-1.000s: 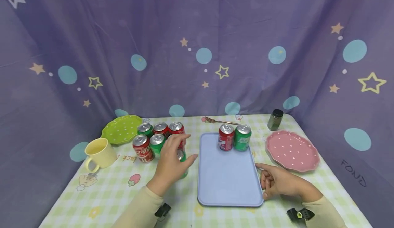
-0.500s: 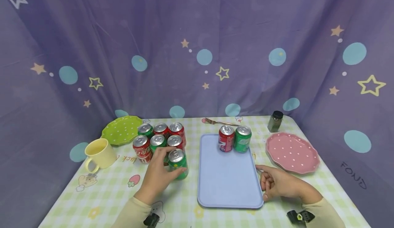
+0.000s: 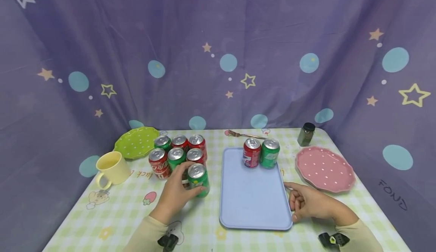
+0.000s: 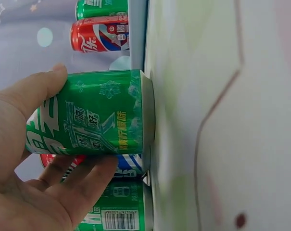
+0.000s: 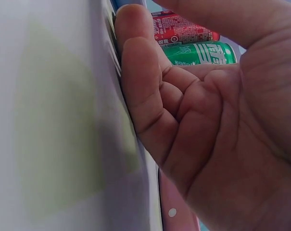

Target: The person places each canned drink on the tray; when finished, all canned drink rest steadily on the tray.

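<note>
A tabletop booth, with purple starry curtain (image 3: 218, 70) on three sides (and a green-checked tablecloth (image 3: 197, 221)).

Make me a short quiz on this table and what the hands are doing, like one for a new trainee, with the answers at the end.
1. How many cans stand on the blue tray?
2. True or false: the left hand is holding the yellow mug.
3. Which piece of cutlery lies beyond the tray's far edge? A) a spoon B) a fork C) a knife

Key:
1. Two: a red can and a green can.
2. False; it holds another green can.
3. B.
</note>
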`<state>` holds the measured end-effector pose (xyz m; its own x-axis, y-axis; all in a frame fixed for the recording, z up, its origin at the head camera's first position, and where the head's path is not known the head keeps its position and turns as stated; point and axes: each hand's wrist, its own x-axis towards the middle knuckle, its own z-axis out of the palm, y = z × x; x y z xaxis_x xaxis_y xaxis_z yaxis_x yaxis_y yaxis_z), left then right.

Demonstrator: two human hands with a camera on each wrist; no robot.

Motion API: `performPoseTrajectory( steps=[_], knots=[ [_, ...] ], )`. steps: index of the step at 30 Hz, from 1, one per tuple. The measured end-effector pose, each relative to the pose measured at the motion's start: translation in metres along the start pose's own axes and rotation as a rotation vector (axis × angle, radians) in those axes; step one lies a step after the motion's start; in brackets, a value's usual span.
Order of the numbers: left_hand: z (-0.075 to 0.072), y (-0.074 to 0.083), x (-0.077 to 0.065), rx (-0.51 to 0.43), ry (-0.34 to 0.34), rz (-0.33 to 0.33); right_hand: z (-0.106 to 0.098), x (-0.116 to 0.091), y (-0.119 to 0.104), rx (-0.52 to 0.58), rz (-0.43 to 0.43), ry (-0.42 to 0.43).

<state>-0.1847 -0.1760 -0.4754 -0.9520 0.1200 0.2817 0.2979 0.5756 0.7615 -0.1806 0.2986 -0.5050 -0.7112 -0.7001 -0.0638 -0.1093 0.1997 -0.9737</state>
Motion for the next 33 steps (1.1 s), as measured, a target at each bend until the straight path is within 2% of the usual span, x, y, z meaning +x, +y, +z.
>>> performPoseTrajectory(
  steps=[6, 12, 20, 24, 27, 33],
  knots=[
    [0.001, -0.005, -0.001, -0.030, 0.029, 0.014, -0.001, 0.000, 0.003, -0.009, -0.006, 0.002],
    [0.003, -0.003, -0.002, -0.067, 0.091, 0.036, -0.002, -0.001, 0.004, -0.015, -0.011, -0.002],
    [0.010, 0.022, 0.003, -0.172, 0.158, 0.175, -0.001, 0.000, 0.002, -0.010, -0.016, -0.008],
    [0.018, 0.036, 0.012, -0.195, 0.170, 0.208, -0.001, 0.000, 0.000, -0.011, -0.011, -0.006],
    [0.027, 0.045, 0.023, -0.204, 0.151, 0.203, -0.001, 0.000, 0.001, -0.013, -0.008, -0.005],
    [0.049, 0.057, 0.047, -0.257, 0.081, 0.116, -0.001, 0.000, 0.000, -0.017, -0.015, -0.002]
  ],
)
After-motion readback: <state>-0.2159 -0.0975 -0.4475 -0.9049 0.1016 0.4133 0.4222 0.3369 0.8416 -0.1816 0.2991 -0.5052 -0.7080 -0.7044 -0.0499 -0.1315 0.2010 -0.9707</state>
